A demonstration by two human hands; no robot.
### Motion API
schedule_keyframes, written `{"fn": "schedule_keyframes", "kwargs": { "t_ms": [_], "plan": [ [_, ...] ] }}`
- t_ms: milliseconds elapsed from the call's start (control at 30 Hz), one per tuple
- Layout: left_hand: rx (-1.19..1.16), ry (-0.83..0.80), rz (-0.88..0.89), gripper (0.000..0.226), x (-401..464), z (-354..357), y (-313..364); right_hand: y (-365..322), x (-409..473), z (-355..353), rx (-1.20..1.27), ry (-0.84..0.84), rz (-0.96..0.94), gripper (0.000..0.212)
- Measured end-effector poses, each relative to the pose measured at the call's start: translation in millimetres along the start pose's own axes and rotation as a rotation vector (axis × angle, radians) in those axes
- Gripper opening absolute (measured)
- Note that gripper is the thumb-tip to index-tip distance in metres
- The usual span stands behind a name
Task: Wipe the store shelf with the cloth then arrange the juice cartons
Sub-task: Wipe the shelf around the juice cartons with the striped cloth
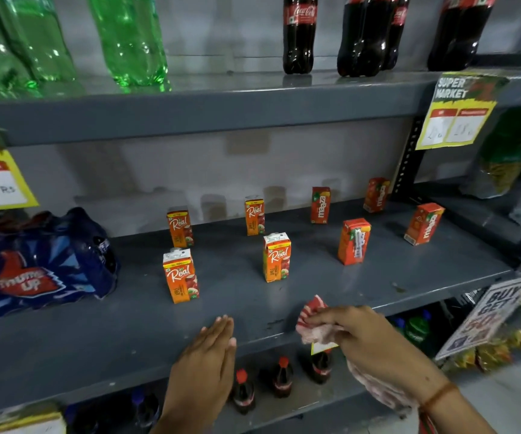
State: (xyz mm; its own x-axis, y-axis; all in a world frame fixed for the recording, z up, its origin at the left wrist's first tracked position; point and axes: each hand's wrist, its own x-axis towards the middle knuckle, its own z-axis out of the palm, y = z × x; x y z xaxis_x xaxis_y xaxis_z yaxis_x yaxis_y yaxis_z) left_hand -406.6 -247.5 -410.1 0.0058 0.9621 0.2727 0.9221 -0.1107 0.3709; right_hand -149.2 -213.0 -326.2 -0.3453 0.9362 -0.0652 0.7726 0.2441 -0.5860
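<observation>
Several small orange juice cartons stand scattered on the grey metal shelf (127, 333). Real cartons are on the left and middle, such as one at the front left (180, 275) and one in the middle (276, 257). Maaza cartons (354, 241) stand to the right. My right hand (359, 332) is closed around a red-and-white cloth (311, 321) at the shelf's front edge, and the cloth trails down under my wrist. My left hand (206, 361) hovers flat over the front edge with its fingers straight and nothing in it.
A blue Thums Up multipack (40, 264) lies at the shelf's left. Cola bottles (300, 32) and green bottles (127, 39) stand on the shelf above. Small cola bottles (282, 379) sit on the shelf below. Price tags (455, 120) hang from the shelf edges.
</observation>
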Motion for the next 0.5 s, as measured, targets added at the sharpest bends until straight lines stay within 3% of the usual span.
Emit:
{"fn": "schedule_keyframes", "kwargs": {
  "t_ms": [100,233,367,500],
  "plan": [
    [0.001,0.169,-0.131,0.044,-13.6,-19.0,-35.2,-10.4,8.0,30.2,0.106,0.109,-0.101,0.052],
    [-0.018,0.064,-0.403,0.047,-12.1,-44.5,-98.3,-27.5,28.2,70.7,0.277,0.163,-0.158,0.048],
    [0.115,-0.057,-0.34,0.055,4.7,-50.0,-137.3,-54.4,72.6,101.6,0.47,0.245,-0.165,0.05],
    [0.164,-0.074,-0.33,0.058,22.0,-47.0,-148.0,-78.7,138.6,117.9,0.604,0.345,-0.118,0.048]
  ]
}}
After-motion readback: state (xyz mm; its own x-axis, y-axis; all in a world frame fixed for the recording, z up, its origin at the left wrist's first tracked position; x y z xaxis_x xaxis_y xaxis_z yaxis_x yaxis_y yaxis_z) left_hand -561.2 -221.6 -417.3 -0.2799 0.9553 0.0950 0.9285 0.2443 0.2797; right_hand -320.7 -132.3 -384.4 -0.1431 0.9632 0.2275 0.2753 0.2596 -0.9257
